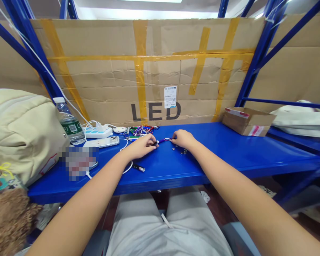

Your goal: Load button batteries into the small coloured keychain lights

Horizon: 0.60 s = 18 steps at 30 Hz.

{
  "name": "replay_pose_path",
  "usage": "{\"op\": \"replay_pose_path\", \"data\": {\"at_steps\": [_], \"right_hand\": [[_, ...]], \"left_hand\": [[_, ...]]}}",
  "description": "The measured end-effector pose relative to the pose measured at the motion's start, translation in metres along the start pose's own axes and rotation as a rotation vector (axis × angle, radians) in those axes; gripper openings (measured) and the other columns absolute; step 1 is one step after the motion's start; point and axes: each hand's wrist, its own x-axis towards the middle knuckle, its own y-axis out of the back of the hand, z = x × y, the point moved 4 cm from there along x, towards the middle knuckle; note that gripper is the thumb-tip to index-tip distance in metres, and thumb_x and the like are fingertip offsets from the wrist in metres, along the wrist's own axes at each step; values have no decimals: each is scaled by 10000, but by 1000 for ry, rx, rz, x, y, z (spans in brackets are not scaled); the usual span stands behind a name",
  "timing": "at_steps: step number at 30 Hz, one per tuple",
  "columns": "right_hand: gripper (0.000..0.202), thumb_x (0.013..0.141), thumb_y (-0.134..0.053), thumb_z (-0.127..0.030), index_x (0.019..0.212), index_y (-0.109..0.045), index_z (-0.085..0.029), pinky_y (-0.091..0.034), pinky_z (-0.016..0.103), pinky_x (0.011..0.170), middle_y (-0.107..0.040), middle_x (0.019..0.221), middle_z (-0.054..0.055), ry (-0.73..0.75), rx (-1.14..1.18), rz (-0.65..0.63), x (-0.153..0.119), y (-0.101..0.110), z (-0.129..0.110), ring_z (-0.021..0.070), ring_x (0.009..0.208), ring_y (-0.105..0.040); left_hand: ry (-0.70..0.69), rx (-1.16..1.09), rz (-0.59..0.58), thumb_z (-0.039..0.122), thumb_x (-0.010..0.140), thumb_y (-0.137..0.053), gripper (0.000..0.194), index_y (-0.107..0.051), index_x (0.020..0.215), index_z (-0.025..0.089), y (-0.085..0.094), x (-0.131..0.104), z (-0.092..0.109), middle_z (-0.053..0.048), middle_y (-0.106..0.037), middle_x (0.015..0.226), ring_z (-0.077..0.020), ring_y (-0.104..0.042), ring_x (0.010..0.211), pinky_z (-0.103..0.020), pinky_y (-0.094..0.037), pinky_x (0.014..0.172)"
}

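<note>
Close together over the blue table (218, 153), my two hands meet at a slim purple metal tube with a silvery clip (163, 140); it looks like a mini keychain flashlight. The fingers of my left hand (144, 145) are closed at its left end, where a dark piece with a pale tip (156, 143) shows. My right hand (183, 139) pinches around the clip end, and its fingertips hide what they grip. Small round button cells (173, 149) and little metal parts (185, 151) lie just below my right hand. A black pen-like tube with a label (139, 168) lies nearer the front edge.
Behind my left hand is a pile of colourful metal keychain pieces (142, 131). Leftward are a white power strip (98, 131), a phone (102, 142), a water bottle (69, 122) and a cream bag (24, 131). A cardboard box (246, 122) stands at the right.
</note>
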Motion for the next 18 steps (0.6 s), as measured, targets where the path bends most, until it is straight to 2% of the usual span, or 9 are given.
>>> {"op": "replay_pose_path", "data": {"at_steps": [8,10,12,14,16,18], "right_hand": [[189,826,-611,-360,840,-734,-217,-427,283,696,-726,958,74,2,44,-28,6,-3,5,225,901,-641],[167,808,-633,-330,833,-732,-198,-417,276,688,-716,917,77,22,85,12,4,0,3,211,861,-631],[148,791,-651,-299,840,-728,-183,-409,267,688,-691,866,64,115,190,115,-2,7,-5,183,810,-607],[135,789,-651,-280,845,-720,-178,-401,251,670,-645,791,34,288,365,219,-12,16,-20,147,737,-568],[132,790,-648,-278,843,-709,-175,-388,239,626,-585,716,4,482,550,259,-24,22,-35,122,664,-519],[123,782,-656,-273,827,-697,-166,-370,237,600,-538,670,-13,613,654,286,-32,24,-46,112,625,-475]], "left_hand": [[20,54,7,203,829,-590,182,-460,957,216,1,-2,4,-84,-714,1095,-230,-639,1106,-425,-437,981],[24,64,5,203,830,-586,180,-459,957,216,0,-3,5,-82,-714,1098,-231,-638,1106,-421,-436,978],[26,75,1,202,834,-573,171,-458,961,217,0,-3,6,-79,-713,1102,-231,-636,1109,-418,-435,976],[19,90,-1,200,838,-555,162,-457,965,216,0,-3,6,-76,-713,1093,-233,-636,1109,-414,-439,967],[1,112,-1,211,838,-546,154,-453,961,215,1,-2,6,-72,-714,1066,-237,-643,1091,-412,-448,948],[-20,139,6,236,839,-545,154,-449,957,214,2,-1,4,-66,-717,1026,-243,-654,1052,-413,-456,925]]}}
